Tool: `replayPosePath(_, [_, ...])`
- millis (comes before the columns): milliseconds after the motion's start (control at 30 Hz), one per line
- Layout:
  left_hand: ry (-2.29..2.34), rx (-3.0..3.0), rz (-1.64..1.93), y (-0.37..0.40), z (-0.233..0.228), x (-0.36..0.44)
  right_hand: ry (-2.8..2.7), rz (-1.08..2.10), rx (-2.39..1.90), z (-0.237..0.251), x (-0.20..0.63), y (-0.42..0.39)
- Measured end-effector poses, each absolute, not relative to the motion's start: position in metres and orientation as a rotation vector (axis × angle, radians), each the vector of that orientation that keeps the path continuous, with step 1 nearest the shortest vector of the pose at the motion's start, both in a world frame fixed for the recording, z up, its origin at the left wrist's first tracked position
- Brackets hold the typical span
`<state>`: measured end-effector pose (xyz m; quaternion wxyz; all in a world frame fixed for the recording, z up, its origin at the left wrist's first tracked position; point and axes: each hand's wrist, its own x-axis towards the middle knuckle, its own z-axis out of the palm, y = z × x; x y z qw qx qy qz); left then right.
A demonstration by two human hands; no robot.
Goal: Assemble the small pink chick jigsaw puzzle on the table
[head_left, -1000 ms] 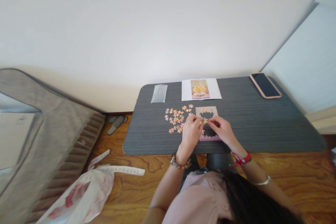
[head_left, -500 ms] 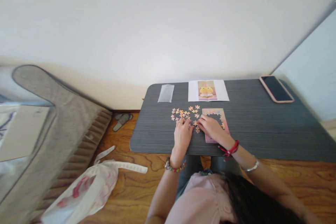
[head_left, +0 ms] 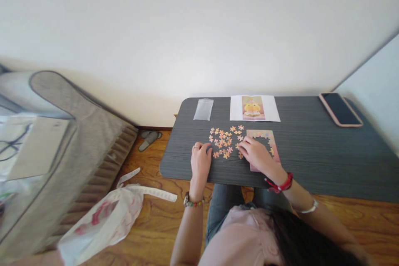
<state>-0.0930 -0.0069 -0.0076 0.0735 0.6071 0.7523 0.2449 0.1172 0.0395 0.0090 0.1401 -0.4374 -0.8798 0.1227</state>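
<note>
Compared with half a second ago, the left hand [head_left: 201,157] has been drawn off the loose puzzle pieces [head_left: 221,143] and is placed just to their left, while the right hand [head_left: 254,153] is kept over the left side of the puzzle frame [head_left: 262,133]. The cluster is thereby uncovered on its left and in its middle, and many pieces can be seen lying outside the frame. Nearest, a strip of dark table [head_left: 299,149] is left between the hands and the front edge, which is overhung by both forearms. The left fingers are loosely curled; whether a piece is held by them cannot be told. The right fingers are bent and bunched narrowly at the right fringe of the cluster, where pieces are reached by the tips, but a grip cannot be confirmed. The frame is set flat, right of the pieces, its opening partly hidden by the right hand. The widest run of tabletop is found right of the frame. Farther back, a clear sleeve [head_left: 203,109], a printed sheet [head_left: 269,109] and a phone [head_left: 341,109] are laid along the far edge, beyond which reach is bounded by the wall [head_left: 199,41].
</note>
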Motion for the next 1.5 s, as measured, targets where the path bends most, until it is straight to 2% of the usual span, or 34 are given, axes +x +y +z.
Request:
replayPosePath(233, [2.080, 2.155, 0.534, 0.027, 0.001, -0.098, -2.449, 0.441, -1.214, 0.013, 0.119, 0.022])
replayPosePath(800, [2.057, 2.085, 0.476, 0.027, 0.000, -0.100, -2.486, 0.569, -1.183, 0.013, 0.121, 0.019])
replayPosePath(967, [1.948, 2.244, 0.556, 0.017, 0.013, -0.102, -2.316, 0.742, -1.105, 0.016, 0.105, 0.035])
replayPosePath(1267, [1.571, 2.611, 0.618, 0.006, 0.047, -0.079, -1.919, 1.294, -1.033, 0.023, 0.091, 0.056])
replayPosePath(1500, [1.740, 2.261, 0.988, 0.007, 0.030, -0.054, -1.422, 1.364, -1.210, 0.025, 0.107, 0.044])
